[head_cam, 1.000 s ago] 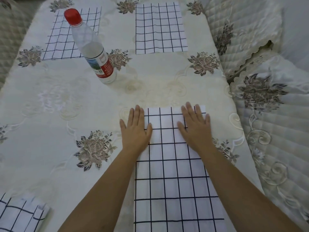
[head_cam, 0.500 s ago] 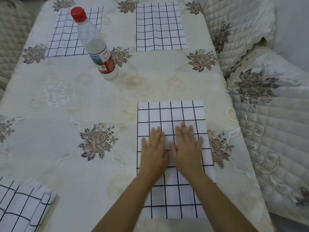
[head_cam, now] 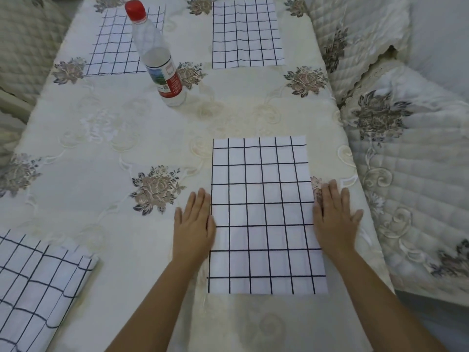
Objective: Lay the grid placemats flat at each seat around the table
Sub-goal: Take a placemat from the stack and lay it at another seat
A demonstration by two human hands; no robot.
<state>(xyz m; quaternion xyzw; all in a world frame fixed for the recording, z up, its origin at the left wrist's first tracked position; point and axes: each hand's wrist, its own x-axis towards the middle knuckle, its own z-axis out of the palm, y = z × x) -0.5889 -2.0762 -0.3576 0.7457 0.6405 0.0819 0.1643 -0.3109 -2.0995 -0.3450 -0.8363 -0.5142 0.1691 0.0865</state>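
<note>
Placemats folded in a pile [head_cam: 38, 283] lie at 8 o'clock on the bench [head_cam: 101, 138], which is covered by a cream cloth sewn with flowers. At 11 o'clock a far left placemat [head_cam: 114, 47] lies spread out, white with a black grid. A clear bottle [head_cam: 158, 57] with a red cap stands just in front of it, and its upper part hides some of that mat.

The left hand [head_cam: 194, 229] lies palm down on the cloth at 6 o'clock. Its fingers [head_cam: 196, 201] are straight and close together, gripping nothing, and its thumb side touches the left edge of the near placemat [head_cam: 264, 214]. This mat lies flat at 5 o'clock, long side running away from the person, with its near edge close to the bench edge.

At 1 o'clock the far right placemat [head_cam: 247, 34] lies open with faint ripples. The right hand [head_cam: 335, 222] rests palm down at 4 o'clock, fingers [head_cam: 332, 191] straight and slightly apart, holding nothing. Its thumb side is on the right edge of the near placemat and the rest is on the cloth. A quilted seat cover [head_cam: 406, 174] is at 3 o'clock, beside the bench
</note>
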